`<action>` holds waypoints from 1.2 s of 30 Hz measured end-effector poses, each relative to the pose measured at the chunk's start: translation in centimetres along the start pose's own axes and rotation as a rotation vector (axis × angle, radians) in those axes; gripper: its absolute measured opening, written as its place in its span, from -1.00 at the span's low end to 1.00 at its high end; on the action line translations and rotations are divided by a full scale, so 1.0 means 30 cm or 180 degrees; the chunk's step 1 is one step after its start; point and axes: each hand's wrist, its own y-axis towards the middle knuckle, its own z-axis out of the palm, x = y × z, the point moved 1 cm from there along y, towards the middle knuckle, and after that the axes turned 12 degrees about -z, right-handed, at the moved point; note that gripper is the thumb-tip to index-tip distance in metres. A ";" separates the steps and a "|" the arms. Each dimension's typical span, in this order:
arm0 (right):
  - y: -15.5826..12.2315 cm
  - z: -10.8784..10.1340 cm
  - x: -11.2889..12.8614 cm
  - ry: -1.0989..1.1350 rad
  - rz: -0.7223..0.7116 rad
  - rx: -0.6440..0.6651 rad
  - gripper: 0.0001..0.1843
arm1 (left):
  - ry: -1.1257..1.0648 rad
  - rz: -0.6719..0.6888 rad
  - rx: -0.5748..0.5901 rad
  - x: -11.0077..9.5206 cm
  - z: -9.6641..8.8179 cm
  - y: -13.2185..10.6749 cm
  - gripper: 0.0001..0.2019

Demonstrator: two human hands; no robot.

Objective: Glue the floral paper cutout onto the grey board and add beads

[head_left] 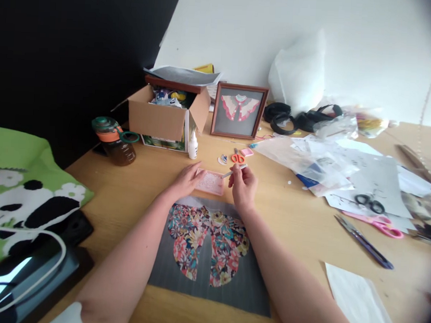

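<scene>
My left hand grips the left edge of a shallow pink tray with its thumb over the rim. Tiny pale beads or grains lie spread inside the tray. Between the fingertips of my right hand is a thin white pen-like stick, its tip pointing at the tray's right side. In front of the tray, under my forearms, lies a dark grey sheet bearing a collar-shaped piece of flowered fabric. The grains' exact kind is too small to tell.
Behind the tray stand a white glue bottle, orange-handled scissors and a framed collar. An open cardboard box and a drink bottle are left. Papers, pink scissors and a cutter knife lie right.
</scene>
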 end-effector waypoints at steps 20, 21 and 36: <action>-0.037 0.008 -0.018 -0.0728 -0.0871 0.1040 -0.60 | -0.0954 -0.0004 -0.0104 0.019 0.006 -0.006 -0.49; -0.038 0.007 -0.020 -0.0738 -0.0884 0.1029 -0.60 | -0.0938 0.0002 -0.0117 0.021 0.007 -0.003 -0.50; -0.039 0.011 -0.035 -0.0770 -0.0917 0.1008 -0.64 | -0.0650 0.0109 -0.0226 0.033 0.013 0.014 -0.55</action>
